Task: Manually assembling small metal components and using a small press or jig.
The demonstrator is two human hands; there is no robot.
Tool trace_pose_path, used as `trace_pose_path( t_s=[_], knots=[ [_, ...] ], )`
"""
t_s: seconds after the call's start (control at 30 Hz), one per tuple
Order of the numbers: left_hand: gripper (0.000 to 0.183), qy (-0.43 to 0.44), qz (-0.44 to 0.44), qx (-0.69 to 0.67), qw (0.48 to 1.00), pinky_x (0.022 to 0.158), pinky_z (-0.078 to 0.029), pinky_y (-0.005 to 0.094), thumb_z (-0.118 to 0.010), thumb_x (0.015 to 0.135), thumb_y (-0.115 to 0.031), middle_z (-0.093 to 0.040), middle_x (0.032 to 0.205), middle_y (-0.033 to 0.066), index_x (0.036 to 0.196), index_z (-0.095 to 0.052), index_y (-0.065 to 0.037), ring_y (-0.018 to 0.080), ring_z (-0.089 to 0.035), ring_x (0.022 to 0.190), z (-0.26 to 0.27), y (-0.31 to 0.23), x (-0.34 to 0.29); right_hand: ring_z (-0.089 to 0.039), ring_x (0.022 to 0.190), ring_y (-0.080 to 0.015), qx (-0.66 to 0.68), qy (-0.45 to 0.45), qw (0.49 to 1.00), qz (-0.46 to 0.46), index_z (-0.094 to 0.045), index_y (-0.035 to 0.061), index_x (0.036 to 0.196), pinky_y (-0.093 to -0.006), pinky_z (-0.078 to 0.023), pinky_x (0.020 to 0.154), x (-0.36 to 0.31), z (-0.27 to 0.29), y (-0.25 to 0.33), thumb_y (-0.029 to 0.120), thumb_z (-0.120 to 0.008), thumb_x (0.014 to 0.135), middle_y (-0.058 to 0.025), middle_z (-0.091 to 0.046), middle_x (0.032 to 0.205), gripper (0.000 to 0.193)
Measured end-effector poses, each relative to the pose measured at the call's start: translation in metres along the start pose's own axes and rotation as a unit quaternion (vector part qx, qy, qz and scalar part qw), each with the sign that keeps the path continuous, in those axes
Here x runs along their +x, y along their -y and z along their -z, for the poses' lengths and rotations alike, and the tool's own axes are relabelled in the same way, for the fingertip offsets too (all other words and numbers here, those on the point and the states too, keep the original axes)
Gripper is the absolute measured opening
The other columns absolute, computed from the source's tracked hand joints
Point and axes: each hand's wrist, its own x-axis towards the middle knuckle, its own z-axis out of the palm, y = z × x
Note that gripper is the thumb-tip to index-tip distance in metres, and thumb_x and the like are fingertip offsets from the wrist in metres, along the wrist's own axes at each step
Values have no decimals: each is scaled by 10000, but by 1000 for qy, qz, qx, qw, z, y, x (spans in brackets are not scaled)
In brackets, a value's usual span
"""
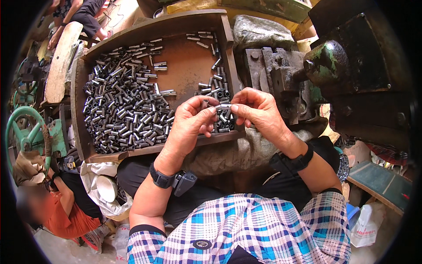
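Right now we hold one short, shiny grey metal tube [224, 106] between both our hands, level and crosswise. Our left hand [190, 121] pinches its left end between thumb and forefinger, and our right hand [257, 110] pinches its right end the same way, so both grips are narrow and closed on the tube. A second dark little tube [204, 104] stands up among our left fingers (we cannot tell just how it is gripped).

Directly beneath the grip lies the near right corner of a shallow, rust-brown wooden tray [187, 66], and a small cluster of stacked tubes [222, 92] sits just behind and under our fingertips. To the left of the grip, well apart, a big heap of loose dark metal tubes [125, 105] covers most of the tray floor. A few stray tubes [200, 38] lie at the far edge beyond the grip.

To the right of the grip, close by our right hand, stands a dark, greasy iron machine [281, 75] with a worn green knob [327, 61]. Below the grip, black bands with a small device [184, 181] wrap our wrists, and our blue-and-white checked sleeves [263, 229] fill the near edge. Far to the lower left of the grip, another person in an orange shirt [66, 211] sits near a green handwheel [24, 127].
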Motion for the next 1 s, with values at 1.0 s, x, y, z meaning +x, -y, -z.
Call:
trace_pose_path(
  t_s=[1.0],
  knots=[
    [147, -32, -4, -59, 998, 413, -399, 158, -603, 890, -137, -595, 712, 24, 1008, -601, -49, 46, -517, 492, -3, 5, -3, -529, 508, -20, 31, 27, 999, -4, -626, 0, 943, -157, -435, 455, -6, -5, -2, 133, -607, 894, 14, -564, 686, 142]
  ],
)
